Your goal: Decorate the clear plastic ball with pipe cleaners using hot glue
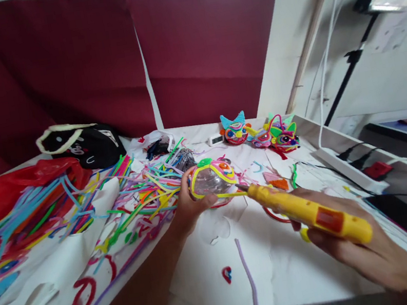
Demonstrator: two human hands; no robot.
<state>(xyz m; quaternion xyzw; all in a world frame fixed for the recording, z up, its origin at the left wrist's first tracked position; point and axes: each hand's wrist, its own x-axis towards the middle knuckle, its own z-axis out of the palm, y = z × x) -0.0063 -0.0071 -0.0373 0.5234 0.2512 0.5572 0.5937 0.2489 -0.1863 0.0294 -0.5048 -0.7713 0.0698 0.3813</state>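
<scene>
My left hand is wrapped round a clear rounded craft piece edged with yellow, green, orange and pink pipe cleaners. A yellow pipe cleaner runs along its lower front, near my left thumb. In my right hand is a yellow hot glue gun. Its nozzle points left and reaches the right side of the craft piece; I cannot tell whether it touches. Below, on white paper, lie a small red and blue curl and a lilac pipe cleaner.
Loose pipe cleaners pile up at the left, beside a red plastic bag and a black pouch. Finished pipe cleaner figures stand at the back. A power strip with cables lies on the right.
</scene>
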